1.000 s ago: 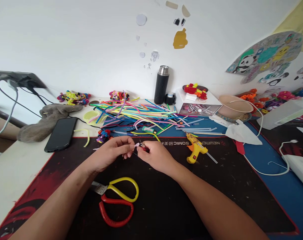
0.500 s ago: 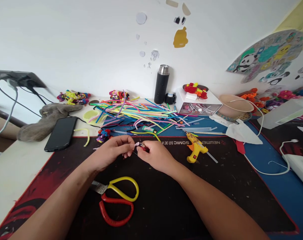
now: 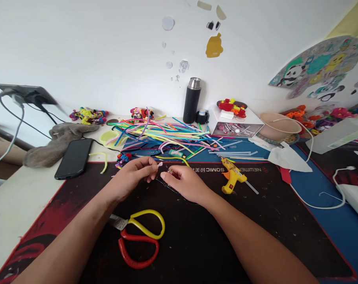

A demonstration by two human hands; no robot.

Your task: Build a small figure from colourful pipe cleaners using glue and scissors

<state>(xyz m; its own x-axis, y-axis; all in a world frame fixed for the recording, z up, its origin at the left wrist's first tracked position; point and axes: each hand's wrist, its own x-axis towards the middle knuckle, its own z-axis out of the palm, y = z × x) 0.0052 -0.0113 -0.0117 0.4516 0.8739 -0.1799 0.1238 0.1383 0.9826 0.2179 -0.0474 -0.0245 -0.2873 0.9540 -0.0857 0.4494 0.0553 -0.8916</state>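
My left hand [image 3: 142,171] is closed, thumb and forefinger pinching a small pale pink piece [image 3: 159,164] whose tip sticks out to the right. Just across a narrow gap, my right hand [image 3: 185,180] is wrapped round a small object with a metal top [image 3: 170,171], which looks like a lighter; most of it is hidden by the fingers. A thin shiny strand [image 3: 167,186] runs below and between the hands. Scissors [image 3: 139,236] with one yellow and one red handle lie on the dark mat [image 3: 196,244] below my left hand.
A yellow glue gun [image 3: 232,175] lies to the right. Behind my hands is a pile of colourful pipe cleaners [image 3: 164,134]. A black flask [image 3: 192,100] and a white box [image 3: 238,128] stand by the wall. A phone [image 3: 74,159] lies at left.
My hands have drawn slightly apart, opening a gap between the pale pink piece and the object in my right hand. Its red part, visible before, is now mostly covered.
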